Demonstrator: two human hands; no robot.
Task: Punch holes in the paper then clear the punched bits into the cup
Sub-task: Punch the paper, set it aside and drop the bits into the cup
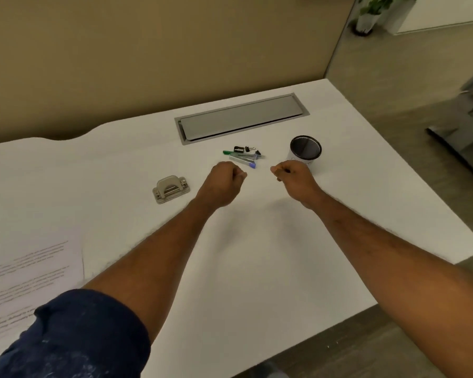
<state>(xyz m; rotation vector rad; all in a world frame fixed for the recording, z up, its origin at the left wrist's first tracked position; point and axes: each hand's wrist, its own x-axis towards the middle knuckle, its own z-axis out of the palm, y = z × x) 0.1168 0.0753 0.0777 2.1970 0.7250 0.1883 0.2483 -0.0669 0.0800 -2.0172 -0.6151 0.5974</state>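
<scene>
A metal hole punch (170, 189) sits on the white desk (366, 203), left of my hands. A printed sheet of paper (33, 282) lies at the near left, partly under my left sleeve. The black mesh cup (305, 149) stands at the back right. My left hand (221, 184) hovers just right of the punch with its fingers curled, thumb against fingertips. Just in front of the cup, my right hand (294, 180) is curled the same way. I see nothing held in either hand.
A small heap of stationery (245, 155) with a green pen, binder clips and a staple strip lies just beyond my hands. Behind it a grey cable hatch (241, 118) is set into the desk. The desk's right edge runs near the cup's side.
</scene>
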